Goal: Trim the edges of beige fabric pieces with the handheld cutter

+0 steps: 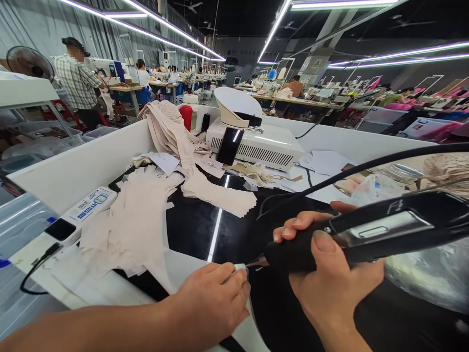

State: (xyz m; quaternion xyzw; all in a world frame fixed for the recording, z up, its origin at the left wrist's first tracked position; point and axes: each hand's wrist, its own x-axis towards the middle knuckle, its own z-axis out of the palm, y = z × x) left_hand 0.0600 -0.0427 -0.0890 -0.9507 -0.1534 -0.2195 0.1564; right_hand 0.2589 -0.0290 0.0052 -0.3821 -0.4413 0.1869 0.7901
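Here | left hand [210, 304]: one white piece [240, 267] | right hand [331, 276]: one tool [384, 229]

The tool [428, 215] in my right hand [331, 274] has a black body like glossy plastic, a shiny metallic panel [384, 231] and a duller dark grip [289, 252]. My left hand [210, 303] pinches a smooth, matt pale sheet [183, 266] (cloth or paper, I can't tell). The black tabletop [194, 234] gleams; the stacked pieces [126, 220] look like matt cloth; the bag [432, 278] is crinkled clear plastic.
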